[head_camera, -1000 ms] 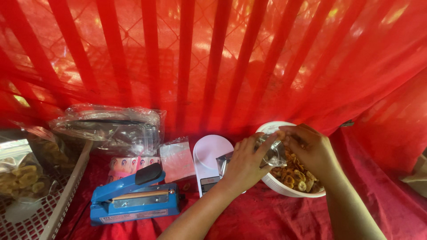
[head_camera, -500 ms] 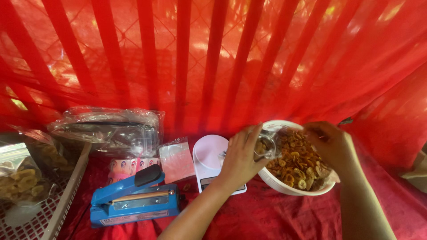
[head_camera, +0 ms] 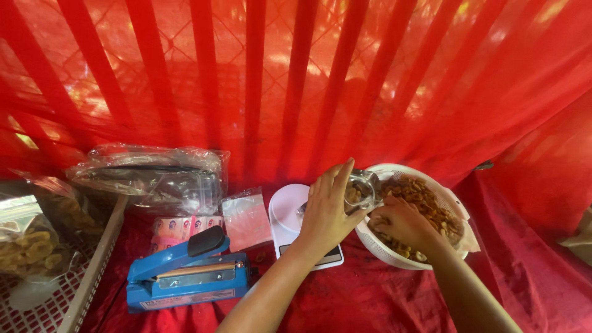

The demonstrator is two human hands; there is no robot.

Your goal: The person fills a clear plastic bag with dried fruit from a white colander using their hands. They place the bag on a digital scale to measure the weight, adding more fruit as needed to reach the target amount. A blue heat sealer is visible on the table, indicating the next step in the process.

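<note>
While my left hand [head_camera: 327, 213] grips the small clear bag [head_camera: 359, 191] upright, mouth toward my right hand [head_camera: 401, 225], which cups snacks in the white bowl [head_camera: 394, 256] just beside.

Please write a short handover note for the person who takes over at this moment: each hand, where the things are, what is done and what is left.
Left hand: holds a small clear bag open at the rim of the basket; some snacks already inside.
Right hand: down in the basket, on the fried snacks.
White scale: beside the basket, under the left hand, nothing on it.
Blue sealer: further left, lid raised, unused.
Empty bags: between sealer and scale.
Done: bag partly filled. Left: likely more filling, weighing, sealing.
</note>
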